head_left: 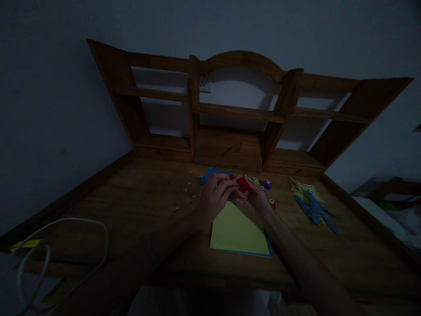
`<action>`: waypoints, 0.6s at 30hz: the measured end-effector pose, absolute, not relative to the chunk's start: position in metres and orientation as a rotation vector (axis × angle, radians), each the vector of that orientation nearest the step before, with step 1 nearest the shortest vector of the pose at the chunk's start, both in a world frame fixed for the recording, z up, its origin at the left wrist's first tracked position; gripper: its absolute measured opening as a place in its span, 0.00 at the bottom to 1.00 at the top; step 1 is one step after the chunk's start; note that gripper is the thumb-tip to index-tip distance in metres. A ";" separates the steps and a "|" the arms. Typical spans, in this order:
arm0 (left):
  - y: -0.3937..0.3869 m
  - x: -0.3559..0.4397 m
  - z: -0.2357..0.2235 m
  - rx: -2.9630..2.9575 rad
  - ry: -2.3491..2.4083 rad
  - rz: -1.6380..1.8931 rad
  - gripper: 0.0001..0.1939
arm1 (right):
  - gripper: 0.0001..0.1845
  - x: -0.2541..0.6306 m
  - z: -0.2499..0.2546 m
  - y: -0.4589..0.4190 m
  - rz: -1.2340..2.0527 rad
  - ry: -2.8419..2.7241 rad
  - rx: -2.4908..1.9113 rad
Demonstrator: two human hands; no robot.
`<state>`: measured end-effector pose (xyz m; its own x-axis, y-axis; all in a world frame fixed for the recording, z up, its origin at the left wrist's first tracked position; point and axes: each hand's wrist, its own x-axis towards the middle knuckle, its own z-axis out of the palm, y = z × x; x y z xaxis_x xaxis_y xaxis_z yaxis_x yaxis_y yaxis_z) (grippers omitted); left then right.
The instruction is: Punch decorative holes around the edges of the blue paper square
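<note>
Left hand [215, 195] and right hand [255, 197], fingers closed around red piece [242, 184] (dimly lit), meet at frame center, just above yellow sheet [239, 230]; blue-and-yellow scraps [312, 204] lie center right.

A wooden desk [131, 193] with shelves [241, 112] (arched centrally) meets dim walls [59, 87].

Two hands [213, 196], one held red piece [243, 184], one cable [105, 237], one socket [205, 87].

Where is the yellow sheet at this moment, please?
In the head view, the yellow sheet lies on the desk near its front edge, right of the picture's middle, just below the two hands and on top of something blue.
</note>
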<state>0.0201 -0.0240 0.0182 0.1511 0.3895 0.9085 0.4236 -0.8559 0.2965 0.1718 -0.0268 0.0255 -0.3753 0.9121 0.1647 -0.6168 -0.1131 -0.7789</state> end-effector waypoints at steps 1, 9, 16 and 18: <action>-0.024 0.020 0.018 -2.366 -0.825 -1.841 0.09 | 0.14 0.171 0.025 -0.027 1.720 -0.978 -0.440; -0.021 0.019 0.017 -2.343 -0.841 -1.769 0.06 | 0.13 0.171 0.024 -0.027 1.603 -1.106 -0.498; -0.025 0.019 0.018 -2.354 -0.886 -1.760 0.03 | 0.14 0.170 0.026 -0.031 1.509 -1.168 -0.546; -0.026 0.020 0.017 -2.352 -0.896 -1.757 0.03 | 0.15 0.169 0.027 -0.032 1.502 -1.179 -0.556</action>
